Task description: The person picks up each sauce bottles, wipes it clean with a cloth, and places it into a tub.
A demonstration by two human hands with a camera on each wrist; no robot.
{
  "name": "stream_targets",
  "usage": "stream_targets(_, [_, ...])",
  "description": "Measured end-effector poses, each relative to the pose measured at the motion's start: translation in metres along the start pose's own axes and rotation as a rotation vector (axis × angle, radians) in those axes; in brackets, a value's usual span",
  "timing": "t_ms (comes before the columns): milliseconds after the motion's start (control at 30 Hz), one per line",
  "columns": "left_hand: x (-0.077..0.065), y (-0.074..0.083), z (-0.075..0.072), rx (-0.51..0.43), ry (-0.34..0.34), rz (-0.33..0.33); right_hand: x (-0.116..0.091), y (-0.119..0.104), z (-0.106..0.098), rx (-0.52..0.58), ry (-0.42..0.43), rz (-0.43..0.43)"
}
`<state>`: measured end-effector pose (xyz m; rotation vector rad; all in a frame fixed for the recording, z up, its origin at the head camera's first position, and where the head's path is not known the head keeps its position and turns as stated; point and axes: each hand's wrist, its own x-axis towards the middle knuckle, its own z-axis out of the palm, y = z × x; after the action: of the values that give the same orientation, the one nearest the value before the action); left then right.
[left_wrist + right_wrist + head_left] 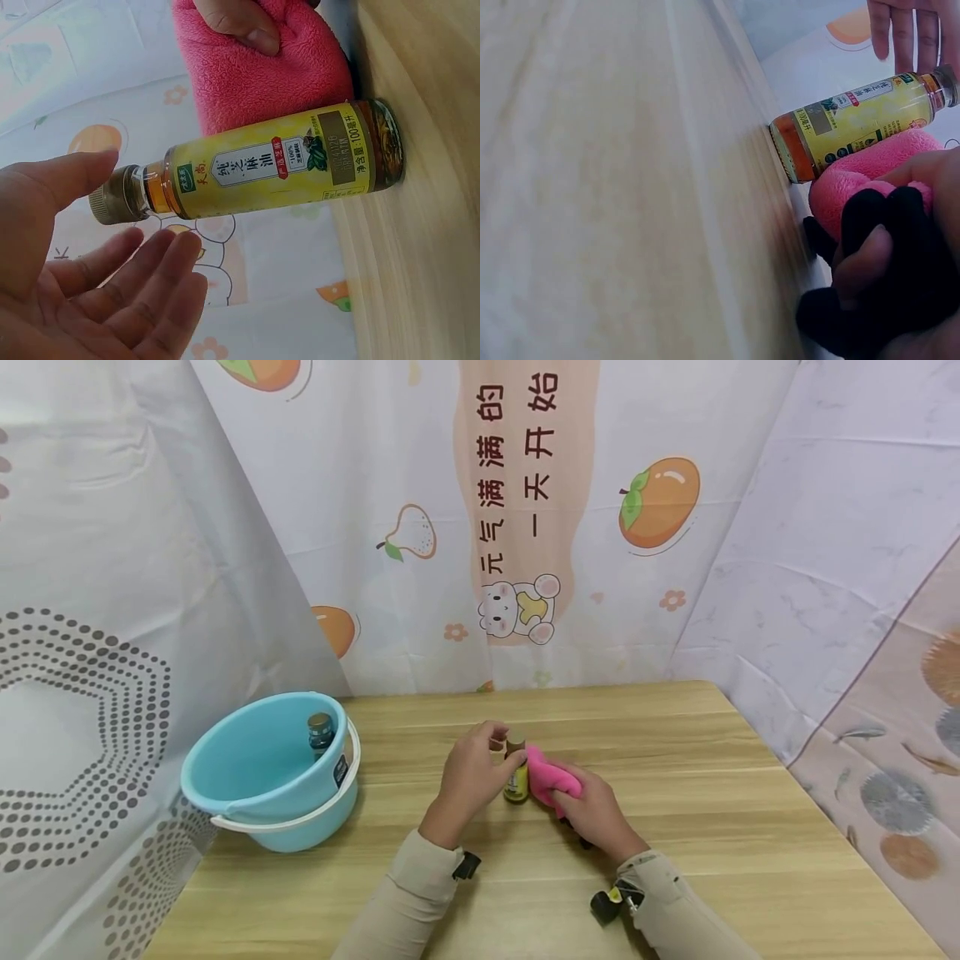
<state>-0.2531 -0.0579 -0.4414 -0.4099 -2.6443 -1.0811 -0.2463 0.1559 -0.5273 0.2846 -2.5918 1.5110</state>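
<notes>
A small sesame oil bottle (516, 787) with a yellow label and a brownish cap stands upright on the wooden table. Around its neck and cap, my left hand (472, 768) is held with thumb and fingers apart; in the left wrist view the thumb is close to the cap (114, 199), and whether it touches is unclear. My right hand (600, 814) grips a folded pink cloth (553, 781). The cloth lies against or right beside the bottle's side, as the right wrist view also shows. Black pieces (900, 262) partly cover the right hand there.
At the left of the table stands a light blue bucket (225, 793) with a white handle. Inside it is a dark bottle (321, 735) with a gold-brown cap. A printed curtain (420, 627) hangs behind the table's (750, 852) far edge.
</notes>
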Motion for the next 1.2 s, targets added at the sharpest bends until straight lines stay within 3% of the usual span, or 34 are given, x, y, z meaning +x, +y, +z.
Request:
stream_targets(367, [-0.005, -0.006, 0.0, 0.029, 0.016, 0.008, -0.006, -0.002, 0.007, 0.068, -0.017, 0.041])
stream_targets(600, [-0.002, -0.004, -0.001, 0.043, 0.012, 0.031, -0.005, -0.001, 0.005, 0.065, 0.037, -0.025])
stream_targets(1100, [0.0, -0.001, -0.002, 0.015, 0.003, 0.026, -0.006, -0.004, 0.002, 0.189, 0.13, -0.182])
stream_targets(1200, [0.0, -0.001, -0.002, 0.007, -0.006, 0.026, -0.011, -0.022, -0.003, 0.203, 0.145, -0.207])
